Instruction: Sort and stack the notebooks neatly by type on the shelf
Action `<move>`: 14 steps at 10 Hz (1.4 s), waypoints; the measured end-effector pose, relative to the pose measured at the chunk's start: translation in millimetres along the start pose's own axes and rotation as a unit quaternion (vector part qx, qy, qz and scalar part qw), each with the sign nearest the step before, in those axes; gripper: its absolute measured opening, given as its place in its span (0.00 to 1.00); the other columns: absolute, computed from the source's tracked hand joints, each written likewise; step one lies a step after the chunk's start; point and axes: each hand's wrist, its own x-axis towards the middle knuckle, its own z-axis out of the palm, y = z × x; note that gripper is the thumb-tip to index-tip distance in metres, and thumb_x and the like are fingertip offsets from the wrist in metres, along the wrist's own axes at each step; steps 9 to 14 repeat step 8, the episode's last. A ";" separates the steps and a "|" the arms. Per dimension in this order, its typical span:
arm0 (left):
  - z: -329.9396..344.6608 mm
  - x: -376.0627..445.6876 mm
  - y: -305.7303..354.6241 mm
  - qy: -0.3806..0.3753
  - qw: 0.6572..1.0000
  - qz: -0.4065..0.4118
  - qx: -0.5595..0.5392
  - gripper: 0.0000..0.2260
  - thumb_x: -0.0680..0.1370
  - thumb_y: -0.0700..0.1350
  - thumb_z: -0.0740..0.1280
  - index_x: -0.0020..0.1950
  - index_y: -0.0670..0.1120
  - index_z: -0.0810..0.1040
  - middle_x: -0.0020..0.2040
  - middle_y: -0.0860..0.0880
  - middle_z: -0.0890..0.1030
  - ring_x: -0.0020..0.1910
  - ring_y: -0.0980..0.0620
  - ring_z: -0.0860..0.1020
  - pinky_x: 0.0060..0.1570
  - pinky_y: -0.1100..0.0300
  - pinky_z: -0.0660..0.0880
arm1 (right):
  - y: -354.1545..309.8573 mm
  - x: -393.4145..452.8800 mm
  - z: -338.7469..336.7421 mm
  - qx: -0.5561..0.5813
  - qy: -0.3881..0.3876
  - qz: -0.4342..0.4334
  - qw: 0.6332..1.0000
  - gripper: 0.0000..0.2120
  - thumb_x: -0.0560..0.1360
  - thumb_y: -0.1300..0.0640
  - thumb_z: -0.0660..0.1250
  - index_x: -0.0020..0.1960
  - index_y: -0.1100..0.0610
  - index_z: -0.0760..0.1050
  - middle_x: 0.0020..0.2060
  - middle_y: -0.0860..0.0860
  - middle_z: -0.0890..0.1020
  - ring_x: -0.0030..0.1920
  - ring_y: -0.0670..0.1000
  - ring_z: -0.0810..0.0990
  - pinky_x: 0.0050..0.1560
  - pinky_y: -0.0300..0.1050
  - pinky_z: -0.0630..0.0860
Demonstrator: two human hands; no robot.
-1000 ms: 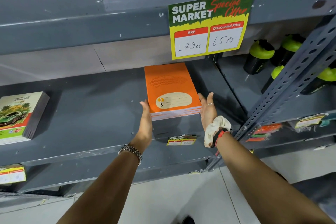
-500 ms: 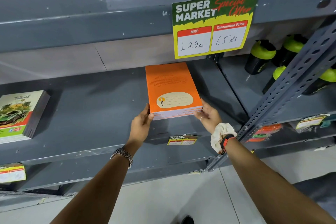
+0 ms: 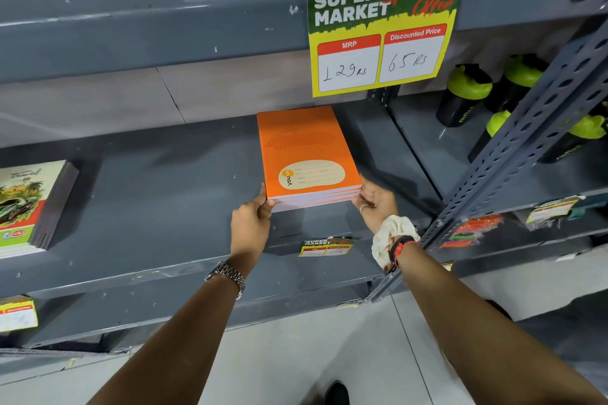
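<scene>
Both my hands grip the stack of orange paper-covered notebooks (image 3: pixel 307 154) on the grey metal shelf (image 3: pixel 158 207).
My left hand (image 3: pixel 250 223) pinches its near-left corner, right hand (image 3: pixel 376 204) its near-right; pale tiled floor (image 3: pixel 296 348) lies below my wrists.

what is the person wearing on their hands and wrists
Both forearms are bare, with no sleeves in view. The left hand has a silver metal link watch at its wrist. The right hand wears a ring, with a cream scrunchie and a black-and-red band at its wrist.
</scene>
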 end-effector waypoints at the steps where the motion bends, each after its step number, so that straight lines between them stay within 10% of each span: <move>1: -0.3 -1.0 3.2 0.005 1.000 0.003 0.005 0.17 0.80 0.49 0.57 0.68 0.47 0.71 0.34 0.43 0.78 0.29 0.49 0.76 0.32 0.63 0.71 | -2.1 -0.1 0.1 0.019 0.008 0.004 1.000 0.23 0.75 0.68 0.62 0.67 0.54 0.68 0.59 0.52 0.81 0.61 0.49 0.77 0.68 0.53 0.70; 6: -13.9 -8.1 9.5 -0.055 0.996 0.029 0.060 0.19 0.80 0.49 0.55 0.71 0.48 0.66 0.45 0.36 0.82 0.36 0.45 0.76 0.38 0.57 0.70 | -12.2 -8.3 1.7 -0.013 -0.006 0.025 1.000 0.23 0.75 0.66 0.62 0.68 0.52 0.67 0.59 0.49 0.79 0.62 0.49 0.76 0.68 0.53 0.69; 7: -29.1 -8.3 14.6 -0.074 0.995 0.029 0.064 0.20 0.80 0.48 0.55 0.73 0.48 0.62 0.58 0.35 0.79 0.46 0.41 0.78 0.44 0.55 0.73 | -30.3 -12.8 3.4 -0.058 -0.012 0.052 0.997 0.25 0.77 0.61 0.61 0.72 0.51 0.60 0.66 0.51 0.74 0.68 0.54 0.70 0.71 0.55 0.66; 8: -61.2 -25.6 10.4 -0.025 0.992 0.110 0.054 0.22 0.81 0.48 0.53 0.74 0.44 0.57 0.75 0.42 0.60 0.76 0.45 0.55 0.73 0.49 0.58 | -52.8 -45.0 12.4 -0.154 0.080 -0.007 0.985 0.27 0.79 0.57 0.57 0.74 0.54 0.51 0.75 0.53 0.56 0.75 0.53 0.52 0.75 0.56 0.55; 14: -61.2 -25.6 10.4 -0.025 0.992 0.110 0.054 0.22 0.81 0.48 0.53 0.74 0.44 0.57 0.75 0.42 0.60 0.76 0.45 0.55 0.73 0.49 0.58 | -52.8 -45.0 12.4 -0.154 0.080 -0.007 0.985 0.27 0.79 0.57 0.57 0.74 0.54 0.51 0.75 0.53 0.56 0.75 0.53 0.52 0.75 0.56 0.55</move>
